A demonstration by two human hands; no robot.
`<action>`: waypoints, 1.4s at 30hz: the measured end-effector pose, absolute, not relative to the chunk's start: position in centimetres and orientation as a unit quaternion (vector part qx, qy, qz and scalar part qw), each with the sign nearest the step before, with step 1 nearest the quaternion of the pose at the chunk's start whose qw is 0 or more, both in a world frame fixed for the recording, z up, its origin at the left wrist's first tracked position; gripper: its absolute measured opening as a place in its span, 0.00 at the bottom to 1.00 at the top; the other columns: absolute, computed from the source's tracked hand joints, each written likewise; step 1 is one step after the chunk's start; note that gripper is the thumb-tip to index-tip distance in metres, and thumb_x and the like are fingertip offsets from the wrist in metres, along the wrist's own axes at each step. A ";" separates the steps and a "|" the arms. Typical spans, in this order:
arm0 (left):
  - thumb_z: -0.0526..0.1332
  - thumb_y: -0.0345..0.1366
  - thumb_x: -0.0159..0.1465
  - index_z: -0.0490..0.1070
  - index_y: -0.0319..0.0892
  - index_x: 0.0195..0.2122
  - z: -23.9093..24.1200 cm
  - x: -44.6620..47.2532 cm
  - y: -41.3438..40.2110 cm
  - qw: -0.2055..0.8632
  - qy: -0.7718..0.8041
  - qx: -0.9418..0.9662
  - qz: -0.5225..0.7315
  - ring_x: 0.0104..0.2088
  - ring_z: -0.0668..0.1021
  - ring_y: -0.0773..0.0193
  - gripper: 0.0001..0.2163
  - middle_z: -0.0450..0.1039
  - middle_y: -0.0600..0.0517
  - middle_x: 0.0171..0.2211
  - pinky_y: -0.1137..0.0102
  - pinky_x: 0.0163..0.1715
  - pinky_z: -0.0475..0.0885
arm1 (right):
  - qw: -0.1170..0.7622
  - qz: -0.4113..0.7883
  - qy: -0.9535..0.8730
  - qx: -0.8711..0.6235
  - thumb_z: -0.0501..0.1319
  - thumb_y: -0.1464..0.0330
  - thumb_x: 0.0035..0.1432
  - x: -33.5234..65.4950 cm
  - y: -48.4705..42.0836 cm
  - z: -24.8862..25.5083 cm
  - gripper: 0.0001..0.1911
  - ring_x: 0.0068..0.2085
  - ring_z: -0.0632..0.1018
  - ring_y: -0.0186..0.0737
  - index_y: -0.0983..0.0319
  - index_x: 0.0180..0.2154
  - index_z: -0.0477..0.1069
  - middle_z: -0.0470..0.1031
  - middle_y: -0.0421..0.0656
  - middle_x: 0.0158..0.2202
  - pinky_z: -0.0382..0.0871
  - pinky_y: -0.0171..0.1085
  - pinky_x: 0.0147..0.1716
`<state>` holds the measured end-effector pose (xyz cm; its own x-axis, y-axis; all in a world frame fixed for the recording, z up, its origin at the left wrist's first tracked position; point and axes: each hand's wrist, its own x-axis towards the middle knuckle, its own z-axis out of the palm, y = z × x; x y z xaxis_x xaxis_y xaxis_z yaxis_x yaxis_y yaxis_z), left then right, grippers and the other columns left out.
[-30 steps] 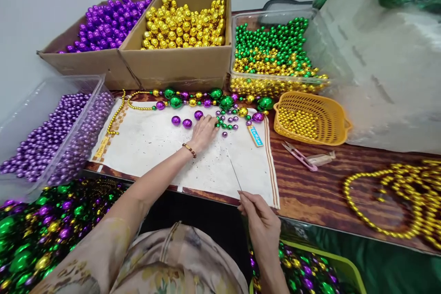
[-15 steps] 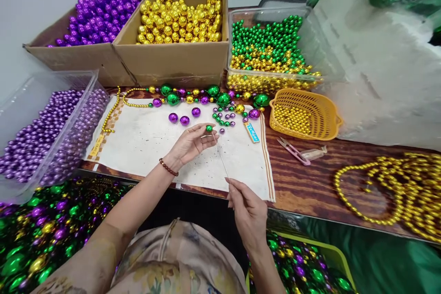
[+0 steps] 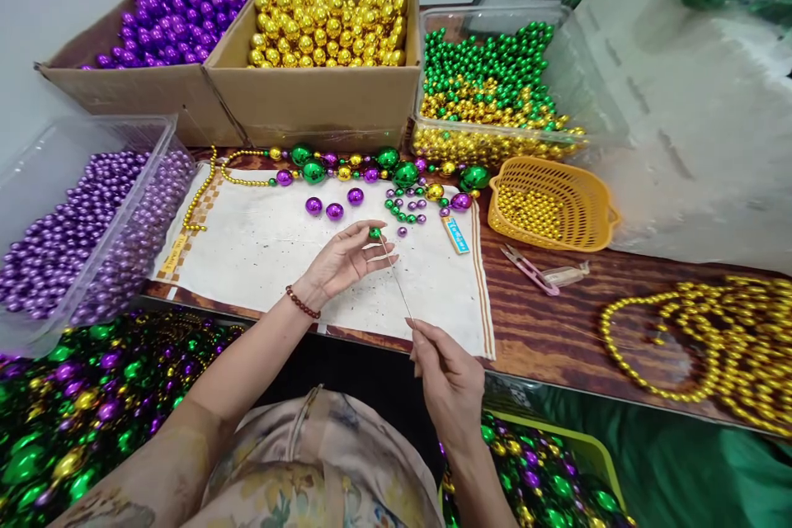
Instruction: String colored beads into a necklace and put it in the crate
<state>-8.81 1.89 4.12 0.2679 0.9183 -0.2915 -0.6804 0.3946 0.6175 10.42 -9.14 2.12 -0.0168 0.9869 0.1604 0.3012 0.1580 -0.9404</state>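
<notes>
Between thumb and fingertips, my left hand (image 3: 347,260) pinches a small shiny green bead (image 3: 374,233) above the white cloth. My right hand (image 3: 449,375) grips the lower end of a long thin needle (image 3: 397,279), whose upper end meets the green bead; whether it has entered the hole is too small to tell. Beyond my left hand lie three loose purple beads (image 3: 334,211) and a cluster of small green and lilac beads (image 3: 405,206). A strung garland (image 3: 343,173) of green, purple and gold beads runs along the cloth's far edge.
Cardboard boxes of purple beads (image 3: 173,16) and gold beads (image 3: 327,25) stand at the back. Clear bins hold lilac beads (image 3: 74,239) and green-gold beads (image 3: 488,66). An orange basket (image 3: 594,214), pink thread snips (image 3: 532,272) and gold strands (image 3: 742,346) lie to the right.
The needle's upper end has come up against the green bead, the two hands holding nearly the same positions. The camera view has shifted slightly.
</notes>
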 end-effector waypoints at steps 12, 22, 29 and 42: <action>0.66 0.32 0.63 0.78 0.43 0.44 3.6 -9.4 1.7 0.752 0.329 0.237 0.520 0.37 0.81 0.65 0.08 0.76 0.52 0.36 0.53 0.54 0.74 | 0.436 0.370 -0.618 -0.540 0.58 0.66 0.67 10.4 -9.1 1.6 0.12 0.22 0.72 0.33 0.61 0.43 0.79 0.73 0.39 0.23 0.69 0.33 0.22; 0.69 0.34 0.61 0.78 0.42 0.47 3.0 -9.8 1.6 0.730 0.338 0.268 0.530 0.36 0.82 0.64 0.12 0.75 0.53 0.37 0.54 0.51 0.76 | 0.436 0.389 -0.592 -0.555 0.59 0.65 0.66 10.1 -9.4 0.5 0.12 0.21 0.72 0.33 0.63 0.43 0.80 0.73 0.39 0.23 0.67 0.32 0.20; 0.72 0.38 0.58 0.75 0.44 0.51 2.6 -9.7 0.8 0.662 0.403 0.405 0.485 0.36 0.81 0.65 0.20 0.75 0.51 0.40 0.65 0.43 0.77 | 0.463 0.452 -0.531 -0.547 0.59 0.63 0.66 8.9 -9.1 -0.6 0.13 0.20 0.70 0.31 0.64 0.42 0.79 0.71 0.37 0.22 0.66 0.32 0.20; 0.63 0.29 0.60 0.65 0.45 0.58 -0.4 -20.8 6.3 0.146 0.701 0.631 0.297 0.58 0.69 0.47 0.23 0.71 0.43 0.58 0.48 0.57 0.62 | 0.478 0.516 -0.471 -0.532 0.60 0.59 0.66 7.9 -8.9 -2.8 0.14 0.21 0.70 0.31 0.64 0.40 0.76 0.69 0.38 0.23 0.63 0.31 0.19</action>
<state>-20.84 6.28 -0.40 -0.1610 0.9721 0.1706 0.7985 0.0267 0.6015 7.95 -8.87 -2.83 0.0232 0.9948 -0.0991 0.0067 -0.0992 -0.9950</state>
